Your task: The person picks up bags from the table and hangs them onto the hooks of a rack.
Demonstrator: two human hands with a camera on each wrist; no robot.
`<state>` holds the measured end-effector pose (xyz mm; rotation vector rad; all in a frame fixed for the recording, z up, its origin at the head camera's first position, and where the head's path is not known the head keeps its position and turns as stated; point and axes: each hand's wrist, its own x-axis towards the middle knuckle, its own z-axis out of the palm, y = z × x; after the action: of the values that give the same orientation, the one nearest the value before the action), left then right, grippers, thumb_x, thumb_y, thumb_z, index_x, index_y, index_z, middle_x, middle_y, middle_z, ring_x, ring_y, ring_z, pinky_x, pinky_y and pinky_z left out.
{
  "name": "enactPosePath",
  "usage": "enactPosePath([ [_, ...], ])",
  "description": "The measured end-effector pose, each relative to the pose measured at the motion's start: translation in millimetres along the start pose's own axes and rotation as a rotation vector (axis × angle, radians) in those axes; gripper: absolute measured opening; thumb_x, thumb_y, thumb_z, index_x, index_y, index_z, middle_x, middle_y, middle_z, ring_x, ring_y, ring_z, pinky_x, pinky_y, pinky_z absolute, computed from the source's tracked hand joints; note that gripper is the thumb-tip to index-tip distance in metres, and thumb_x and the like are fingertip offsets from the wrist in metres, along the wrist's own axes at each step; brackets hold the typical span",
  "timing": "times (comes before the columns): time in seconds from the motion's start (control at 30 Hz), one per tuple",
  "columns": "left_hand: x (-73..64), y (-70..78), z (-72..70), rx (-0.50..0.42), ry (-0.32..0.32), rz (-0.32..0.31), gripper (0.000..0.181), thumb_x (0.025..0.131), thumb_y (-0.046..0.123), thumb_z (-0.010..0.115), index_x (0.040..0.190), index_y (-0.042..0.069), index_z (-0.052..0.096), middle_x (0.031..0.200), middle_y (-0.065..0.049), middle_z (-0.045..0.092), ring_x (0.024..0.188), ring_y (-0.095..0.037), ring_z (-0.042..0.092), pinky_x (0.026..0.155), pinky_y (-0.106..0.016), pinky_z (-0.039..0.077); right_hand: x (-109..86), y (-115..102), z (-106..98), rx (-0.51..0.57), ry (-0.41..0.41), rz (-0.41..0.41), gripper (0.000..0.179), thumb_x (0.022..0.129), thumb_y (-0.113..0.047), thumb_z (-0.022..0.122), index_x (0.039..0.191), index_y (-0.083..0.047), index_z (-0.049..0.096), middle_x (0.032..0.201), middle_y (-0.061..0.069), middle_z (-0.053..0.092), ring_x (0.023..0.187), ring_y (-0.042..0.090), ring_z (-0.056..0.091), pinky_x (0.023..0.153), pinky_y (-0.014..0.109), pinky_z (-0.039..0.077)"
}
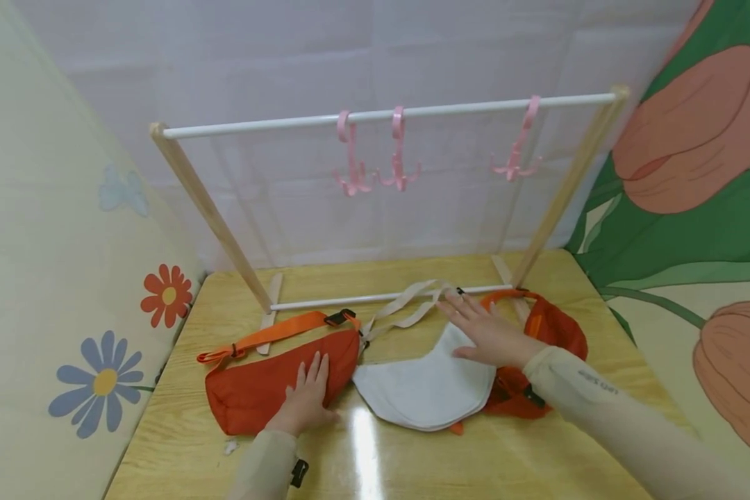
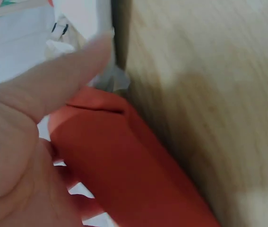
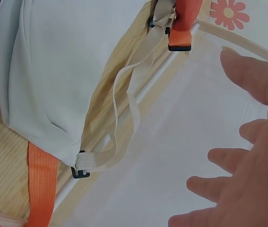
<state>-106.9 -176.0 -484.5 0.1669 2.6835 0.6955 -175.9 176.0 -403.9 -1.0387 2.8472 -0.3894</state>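
Observation:
A red waist bag [image 1: 244, 396] lies on the wooden table at the left, its orange strap [image 1: 281, 332] stretched out behind it. My left hand [image 1: 307, 397] is at the right part of this bag, fingers extended over its front. In the middle lies a white crescent-shaped bag [image 1: 421, 390] with a loose beige strap [image 3: 134, 113] looping toward the rack. My right hand [image 1: 490, 333] hovers over its right end with fingers spread, holding nothing. A second red bag [image 1: 565, 335] with an orange strap [image 3: 43, 175] lies to the right, partly hidden behind my right hand and forearm.
Behind the bags stands a rack with wooden legs [image 1: 212, 215] and a white top bar [image 1: 275, 123]. Pink hooks [image 1: 353, 160] hang from it, two near the middle and one [image 1: 515, 153] toward the right. A lower bar [image 1: 331, 301] runs close over the table [image 1: 450, 465].

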Motion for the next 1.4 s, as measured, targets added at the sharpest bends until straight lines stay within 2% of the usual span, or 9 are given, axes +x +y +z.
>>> enactPosePath([
  [0.17, 3.4, -1.9, 8.5, -0.055, 0.028, 0.007, 0.108, 0.076, 0.014, 0.084, 0.153, -0.005, 0.011, 0.158, -0.026, 0.004, 0.138, -0.057, 0.007, 0.099, -0.073, 0.024, -0.3, 0.4, 2.2, 0.023, -0.013, -0.001, 0.081, 0.087, -0.023, 0.074, 0.151, -0.001, 0.028, 0.154, 0.027, 0.022, 0.134, 0.055, 0.026, 0.094, 0.077, 0.026],
  [0.3, 4.1, 0.0, 8.5, -0.075, 0.046, -0.004, 0.094, 0.083, 0.005, 0.075, 0.151, -0.009, 0.011, 0.156, -0.032, 0.009, 0.135, -0.06, 0.013, 0.102, -0.066, 0.028, 0.4, 0.3, 4.1, 0.039, -0.025, 0.004, 0.081, 0.088, -0.023, 0.073, 0.151, 0.0, 0.028, 0.153, 0.028, 0.024, 0.133, 0.056, 0.025, 0.094, 0.077, 0.025],
  [0.57, 3.8, -1.7, 6.5, 0.009, 0.138, 0.036, 0.057, 0.092, -0.008, 0.054, 0.141, -0.02, 0.029, 0.143, -0.039, 0.032, 0.129, -0.055, 0.035, 0.106, -0.059, 0.03, -1.4, -0.3, 9.0, 0.066, -0.034, 0.03, 0.08, 0.089, -0.025, 0.072, 0.151, -0.002, 0.028, 0.154, 0.026, 0.025, 0.134, 0.055, 0.025, 0.094, 0.079, 0.021],
  [0.7, 6.2, -3.6, 6.0, 0.004, 0.252, 0.056, 0.045, 0.092, -0.008, 0.051, 0.135, -0.018, 0.042, 0.131, -0.034, 0.051, 0.117, -0.047, 0.052, 0.098, -0.057, 0.041, -2.3, -0.3, 11.0, 0.083, -0.034, 0.038, 0.08, 0.089, -0.025, 0.071, 0.152, -0.003, 0.027, 0.154, 0.025, 0.025, 0.135, 0.055, 0.024, 0.094, 0.08, 0.02],
  [0.8, 7.8, -2.6, 3.9, -0.062, 0.351, 0.06, 0.041, 0.091, -0.007, 0.055, 0.131, -0.013, 0.051, 0.119, -0.029, 0.061, 0.103, -0.045, 0.06, 0.088, -0.057, 0.047, -3.0, -1.1, 11.3, 0.093, -0.033, 0.042, 0.08, 0.089, -0.024, 0.072, 0.152, -0.003, 0.027, 0.154, 0.025, 0.025, 0.135, 0.055, 0.023, 0.093, 0.08, 0.02],
  [1.0, 3.3, 0.7, 0.0, -0.185, 0.491, 0.033, 0.038, 0.088, -0.008, 0.057, 0.126, -0.005, 0.059, 0.111, -0.026, 0.065, 0.097, -0.043, 0.063, 0.085, -0.056, 0.049, -2.9, -3.5, 12.1, 0.109, -0.022, 0.039, 0.079, 0.089, -0.024, 0.072, 0.151, -0.001, 0.028, 0.153, 0.026, 0.025, 0.134, 0.055, 0.025, 0.092, 0.081, 0.019],
  [1.2, -2.5, 1.5, -8.8, -0.295, 0.577, 0.055, 0.034, 0.088, -0.012, 0.058, 0.12, -0.004, 0.064, 0.11, -0.025, 0.066, 0.097, -0.039, 0.063, 0.085, -0.054, 0.049, -3.1, -4.4, 16.6, 0.118, -0.039, 0.053, 0.079, 0.09, -0.027, 0.071, 0.151, -0.003, 0.028, 0.153, 0.026, 0.027, 0.135, 0.053, 0.025, 0.094, 0.08, 0.02],
  [1.4, -7.0, 8.6, -29.4, -0.38, 0.625, 0.076, 0.034, 0.09, -0.013, 0.054, 0.121, -0.004, 0.063, 0.114, -0.025, 0.064, 0.099, -0.035, 0.061, 0.084, -0.051, 0.049, -2.1, -4.5, 17.4, 0.122, -0.036, 0.057, 0.079, 0.09, -0.027, 0.07, 0.152, -0.004, 0.027, 0.153, 0.026, 0.027, 0.135, 0.052, 0.026, 0.095, 0.079, 0.019],
])
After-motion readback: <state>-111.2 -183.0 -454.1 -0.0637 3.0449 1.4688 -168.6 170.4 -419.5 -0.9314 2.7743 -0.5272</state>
